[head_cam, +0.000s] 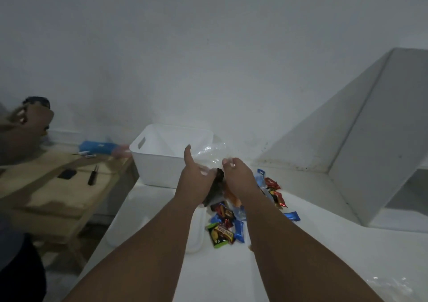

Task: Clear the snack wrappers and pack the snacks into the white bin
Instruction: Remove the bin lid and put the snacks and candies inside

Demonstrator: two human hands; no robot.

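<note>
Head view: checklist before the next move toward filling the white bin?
1. Clear plastic bag secured: ok. The left hand and the right hand both hold it, above the counter.
2. White bin upright, top open, just beyond the hands: ok.
3. Bin empty: cannot tell. The inner walls that show are bare, but the floor is hidden.
4. Snacks packed: not ok. They lie loose on the counter, outside the bin.
5. A hand free to pick snacks: not ok. Both are on the bag.
6. Dark thing at the bag's lower end identified: cannot tell.
</note>
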